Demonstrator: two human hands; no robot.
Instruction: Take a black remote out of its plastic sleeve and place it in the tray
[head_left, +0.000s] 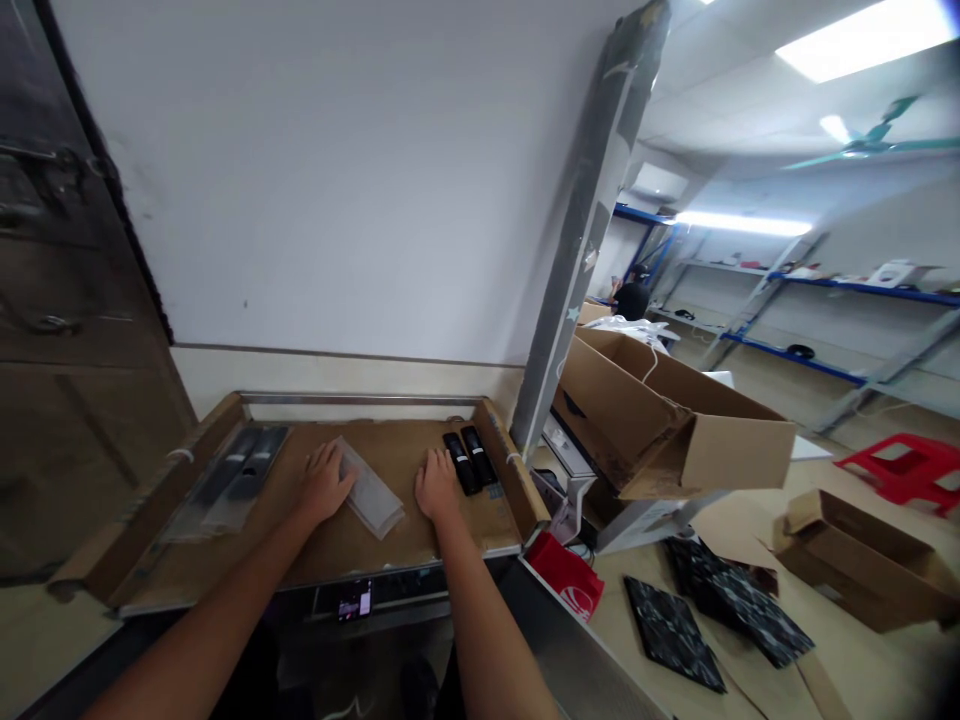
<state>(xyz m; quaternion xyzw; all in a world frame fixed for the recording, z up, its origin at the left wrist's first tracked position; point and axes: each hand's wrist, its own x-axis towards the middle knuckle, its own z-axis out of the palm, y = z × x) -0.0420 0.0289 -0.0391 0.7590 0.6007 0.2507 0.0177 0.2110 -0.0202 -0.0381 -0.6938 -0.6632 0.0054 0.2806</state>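
My left hand [327,486] lies on the cardboard-lined tray [300,560], fingers stretched forward and apart. Its thumb side touches the left edge of a small stack of clear plastic bags [370,496]. On the other side of these bags rests my right hand [436,484], palm down with nothing visible in it. Just right of that hand, two slim black remote-like items [460,462] stand out side by side, each with a small pale label. At the tray's left lie similar dark items inside clear bags [238,478].
Raised cardboard edges [517,470] border the tray. A grey post [581,240] and a big open carton [637,410] stand to the right. A lit phone [355,600] is below the tray's front edge. Dark patterned panels [675,635] and a red stool [904,470] are farther right.
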